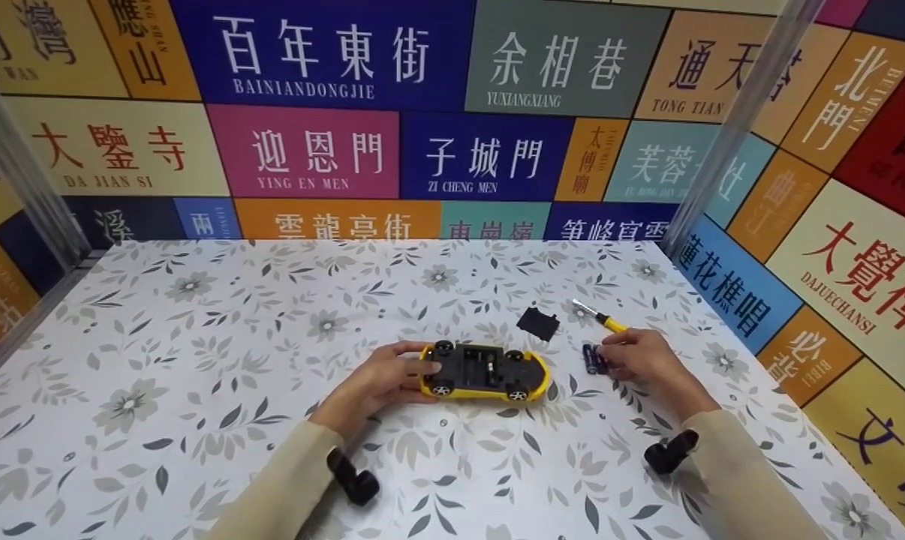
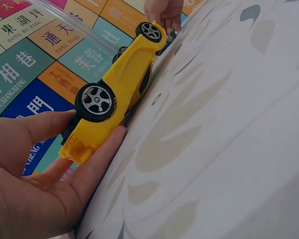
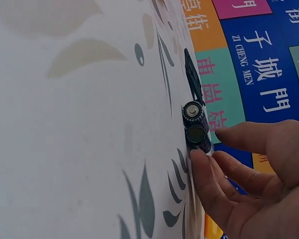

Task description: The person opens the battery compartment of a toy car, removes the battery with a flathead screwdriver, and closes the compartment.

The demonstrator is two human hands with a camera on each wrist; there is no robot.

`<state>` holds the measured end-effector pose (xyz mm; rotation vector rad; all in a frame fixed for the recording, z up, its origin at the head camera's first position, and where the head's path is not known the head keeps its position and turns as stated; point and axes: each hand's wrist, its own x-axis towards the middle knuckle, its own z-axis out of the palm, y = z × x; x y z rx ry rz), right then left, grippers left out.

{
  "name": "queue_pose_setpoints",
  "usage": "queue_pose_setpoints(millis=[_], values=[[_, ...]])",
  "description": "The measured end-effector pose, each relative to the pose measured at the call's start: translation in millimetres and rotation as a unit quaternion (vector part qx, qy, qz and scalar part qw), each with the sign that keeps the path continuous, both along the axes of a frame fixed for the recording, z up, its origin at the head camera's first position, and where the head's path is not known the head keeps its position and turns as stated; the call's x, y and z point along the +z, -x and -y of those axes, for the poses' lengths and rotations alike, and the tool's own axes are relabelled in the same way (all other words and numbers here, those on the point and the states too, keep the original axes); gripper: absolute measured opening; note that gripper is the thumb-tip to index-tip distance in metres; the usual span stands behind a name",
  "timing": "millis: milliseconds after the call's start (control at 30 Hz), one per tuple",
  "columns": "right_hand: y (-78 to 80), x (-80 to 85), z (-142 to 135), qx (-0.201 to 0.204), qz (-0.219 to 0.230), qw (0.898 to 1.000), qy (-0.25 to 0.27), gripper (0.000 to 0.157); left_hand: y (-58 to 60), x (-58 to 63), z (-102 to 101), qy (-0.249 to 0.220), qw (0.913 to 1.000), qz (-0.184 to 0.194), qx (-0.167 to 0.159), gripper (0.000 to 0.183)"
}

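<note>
A yellow toy car (image 1: 531, 367) lies upside down on the table, its black underside up, with an uncovered compartment in the middle. My left hand (image 1: 389, 375) holds its left end, thumb on the underside and fingers beneath, as the left wrist view shows at the car's rear wheel (image 2: 95, 101). Two dark batteries (image 1: 591, 358) lie side by side to the right of the car. Around the nearer battery (image 3: 196, 133) are the fingers of my right hand (image 3: 254, 184); a fingertip touches or nearly touches it, and the thumb appears slightly apart.
Behind the car lies a small black cover (image 1: 539, 324). A screwdriver (image 1: 599, 316) with a yellow handle lies beyond my right hand. The table (image 1: 220, 322) has a leaf-patterned white cloth, and panels with Chinese lettering (image 1: 314, 154) stand at its back and right.
</note>
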<state>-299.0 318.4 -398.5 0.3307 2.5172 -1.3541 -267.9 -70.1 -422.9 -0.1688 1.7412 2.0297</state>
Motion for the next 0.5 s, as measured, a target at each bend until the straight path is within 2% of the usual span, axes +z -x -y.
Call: queue_pose_setpoints(millis=[267,500], values=[[-7.9,5.7,-5,0.003,0.001,1.000,0.026,0.048,0.5,-0.1,0,-0.001,1.0000,0.000,0.000,0.057],[-9.2,6.3,-11,0.005,0.004,1.000,-0.022,0.049,1.7,-3.1,-1,-0.002,1.0000,0.001,0.002,0.054]])
